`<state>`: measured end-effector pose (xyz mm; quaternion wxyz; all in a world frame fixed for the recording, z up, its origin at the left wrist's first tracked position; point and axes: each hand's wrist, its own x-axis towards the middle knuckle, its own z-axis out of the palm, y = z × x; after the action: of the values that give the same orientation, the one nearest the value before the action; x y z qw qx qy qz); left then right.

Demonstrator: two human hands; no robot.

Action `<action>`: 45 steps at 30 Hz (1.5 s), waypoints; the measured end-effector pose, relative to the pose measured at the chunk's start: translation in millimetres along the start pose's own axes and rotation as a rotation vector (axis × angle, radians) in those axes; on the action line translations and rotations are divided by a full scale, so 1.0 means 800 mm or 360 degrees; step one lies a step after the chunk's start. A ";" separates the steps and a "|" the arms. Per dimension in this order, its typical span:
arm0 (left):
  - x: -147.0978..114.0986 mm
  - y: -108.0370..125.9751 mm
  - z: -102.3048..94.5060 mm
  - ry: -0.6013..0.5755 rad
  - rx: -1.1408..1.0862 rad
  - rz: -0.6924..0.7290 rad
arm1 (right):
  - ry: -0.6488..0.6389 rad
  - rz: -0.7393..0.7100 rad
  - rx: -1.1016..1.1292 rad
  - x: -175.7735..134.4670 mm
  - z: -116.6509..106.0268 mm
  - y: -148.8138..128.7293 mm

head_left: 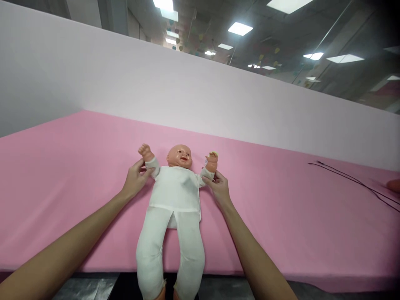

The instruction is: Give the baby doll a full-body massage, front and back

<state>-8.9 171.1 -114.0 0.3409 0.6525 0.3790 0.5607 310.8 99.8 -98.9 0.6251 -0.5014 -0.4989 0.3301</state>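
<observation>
A baby doll (176, 187) in a white cloth top and white leggings lies face up, its bald head toward the back wall. Both of its arms are raised beside the head. My left hand (136, 178) pinches the white sleeve at the doll's arm on the left side. On the right side, my right hand (219, 185) grips the other sleeve just below the doll's small hand. Something yellow-green shows at that doll hand, too small to make out. The doll's legs stretch toward me and hang past the front edge of the table.
Pink cloth (275, 216) covers the table. White panels (200, 91) rise at the back and left. Thin black cables (353, 179) lie at the right, near a partly visible rounded reddish thing (393, 185). Dark grey floor shows below the front edge.
</observation>
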 end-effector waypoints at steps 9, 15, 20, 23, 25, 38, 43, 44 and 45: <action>-0.011 0.003 0.005 -0.0463 0.0512 0.0890 | -0.0492 -0.0583 -0.0675 -0.017 0.014 -0.004; -0.005 -0.002 0.003 0.0044 0.0156 0.0011 | 0.0092 -0.0025 -0.0079 -0.005 0.010 0.012; 0.003 -0.004 -0.002 0.0242 -0.0246 -0.0394 | 0.0454 0.0290 0.0209 0.003 -0.001 0.018; 0.002 -0.001 -0.001 0.0257 -0.0156 -0.0249 | 0.0295 0.0141 0.0258 0.002 0.000 0.010; -0.001 0.002 0.000 0.0206 -0.0010 -0.0050 | 0.0123 0.0024 0.0184 -0.002 0.004 0.003; -0.007 0.002 0.004 -0.0304 0.0483 0.0687 | -0.0343 -0.0129 -0.0149 -0.011 0.014 0.002; 0.001 -0.004 -0.001 0.0227 -0.0065 -0.0190 | 0.0295 0.0217 0.0326 0.002 0.002 0.012; 0.003 -0.007 -0.003 0.0315 -0.0175 -0.0327 | 0.0392 0.0252 0.0343 0.005 -0.002 0.013; 0.006 -0.010 -0.006 0.0407 -0.0248 -0.0447 | 0.0465 0.0268 0.0340 0.008 -0.007 0.014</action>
<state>-14.5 179.5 -118.1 0.4143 0.4883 0.4618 0.6136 318.8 107.2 -107.7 0.7107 -0.5148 -0.3213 0.3559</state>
